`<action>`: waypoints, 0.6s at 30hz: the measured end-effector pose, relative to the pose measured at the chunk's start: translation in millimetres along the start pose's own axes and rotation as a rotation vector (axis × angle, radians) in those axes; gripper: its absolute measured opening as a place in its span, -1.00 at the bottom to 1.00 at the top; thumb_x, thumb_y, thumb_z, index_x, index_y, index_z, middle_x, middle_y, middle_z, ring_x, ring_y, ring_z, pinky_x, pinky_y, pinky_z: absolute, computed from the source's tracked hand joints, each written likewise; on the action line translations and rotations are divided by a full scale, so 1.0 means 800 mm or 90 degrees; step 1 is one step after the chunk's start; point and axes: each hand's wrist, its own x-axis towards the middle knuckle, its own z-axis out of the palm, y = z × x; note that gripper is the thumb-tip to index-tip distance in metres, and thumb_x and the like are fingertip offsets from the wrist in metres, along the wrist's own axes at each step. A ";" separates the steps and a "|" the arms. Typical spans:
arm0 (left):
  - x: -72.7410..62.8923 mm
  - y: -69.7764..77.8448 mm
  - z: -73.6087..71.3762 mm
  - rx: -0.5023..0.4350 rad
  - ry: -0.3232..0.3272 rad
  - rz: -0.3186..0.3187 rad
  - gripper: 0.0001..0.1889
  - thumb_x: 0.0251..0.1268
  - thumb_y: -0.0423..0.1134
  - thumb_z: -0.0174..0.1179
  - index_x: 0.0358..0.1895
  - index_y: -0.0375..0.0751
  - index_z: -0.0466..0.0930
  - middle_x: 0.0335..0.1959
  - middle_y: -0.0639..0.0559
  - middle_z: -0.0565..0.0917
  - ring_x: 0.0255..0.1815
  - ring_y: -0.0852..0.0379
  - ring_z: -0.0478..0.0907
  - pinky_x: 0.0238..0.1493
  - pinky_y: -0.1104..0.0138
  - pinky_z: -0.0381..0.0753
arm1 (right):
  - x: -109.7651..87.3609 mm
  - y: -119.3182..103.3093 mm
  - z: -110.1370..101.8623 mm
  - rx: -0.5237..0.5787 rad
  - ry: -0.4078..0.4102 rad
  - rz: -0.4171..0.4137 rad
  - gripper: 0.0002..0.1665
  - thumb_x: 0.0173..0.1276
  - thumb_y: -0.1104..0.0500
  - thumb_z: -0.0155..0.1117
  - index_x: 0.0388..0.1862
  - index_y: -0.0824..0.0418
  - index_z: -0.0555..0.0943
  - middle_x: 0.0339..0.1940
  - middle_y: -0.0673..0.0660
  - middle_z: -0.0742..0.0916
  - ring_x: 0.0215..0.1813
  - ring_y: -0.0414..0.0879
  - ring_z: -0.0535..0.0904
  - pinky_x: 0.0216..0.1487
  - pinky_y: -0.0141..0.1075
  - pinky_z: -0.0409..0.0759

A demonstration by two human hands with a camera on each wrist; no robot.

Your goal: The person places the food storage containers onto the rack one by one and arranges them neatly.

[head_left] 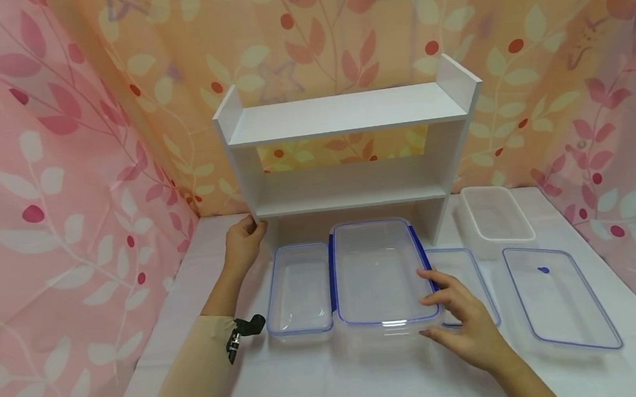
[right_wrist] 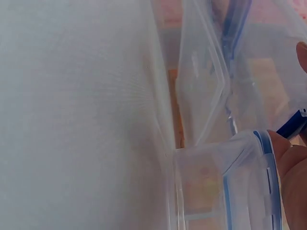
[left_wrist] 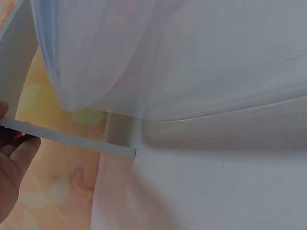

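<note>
My left hand (head_left: pixel 245 243) grips the front edge of the left side panel of a white shelf unit (head_left: pixel 351 186), thumb and fingers on either side of it. That panel edge (left_wrist: pixel 72 139) also crosses the left wrist view. In front of the shelf is a large clear food container (head_left: pixel 378 275) with a blue-edged lid and blue side clips. My right hand (head_left: pixel 465 318) holds its right front corner, fingertips over the clip and thumb lower at the front. In the right wrist view, a blue clip (right_wrist: pixel 292 125) lies against the fingers. Left of it stands a smaller clear container (head_left: pixel 299 288) with a blue rim.
Behind my right hand lies a clear blue-edged piece (head_left: pixel 463 274), partly hidden by the large container. A whitish translucent container (head_left: pixel 496 221) stands at the back right. Nearer the right edge is a blue-edged clear lid (head_left: pixel 565 296). Patterned curtains (head_left: pixel 41 216) enclose the white table (head_left: pixel 306 388).
</note>
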 end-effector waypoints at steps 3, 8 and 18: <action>0.000 -0.001 0.000 -0.003 0.000 0.001 -0.63 0.49 -0.18 0.21 0.22 -0.29 0.67 0.13 -0.21 0.72 0.16 -0.02 0.67 0.14 0.11 0.69 | 0.001 -0.001 -0.001 0.017 0.028 -0.017 -0.27 -0.30 0.60 0.61 -0.03 0.32 0.62 0.37 0.53 0.48 0.49 0.04 0.41 0.36 -0.44 0.46; 0.000 -0.004 0.000 -0.010 -0.006 -0.001 -0.62 0.49 -0.17 0.21 0.25 -0.29 0.65 0.15 -0.20 0.71 0.19 -0.01 0.65 0.17 0.05 0.66 | 0.005 -0.007 -0.007 0.126 0.047 -0.038 -0.27 -0.32 0.75 0.47 -0.03 0.47 0.58 0.38 0.64 0.39 0.51 0.10 0.35 0.40 -0.39 0.46; 0.000 -0.005 0.001 -0.001 0.006 0.002 -0.67 0.48 -0.17 0.22 0.17 -0.24 0.71 0.07 -0.15 0.76 0.04 0.04 0.69 0.01 0.25 0.69 | 0.020 -0.024 -0.016 0.198 0.053 -0.084 -0.27 -0.31 0.80 0.40 0.00 0.58 0.54 0.32 0.59 0.50 0.50 0.13 0.40 0.40 -0.35 0.47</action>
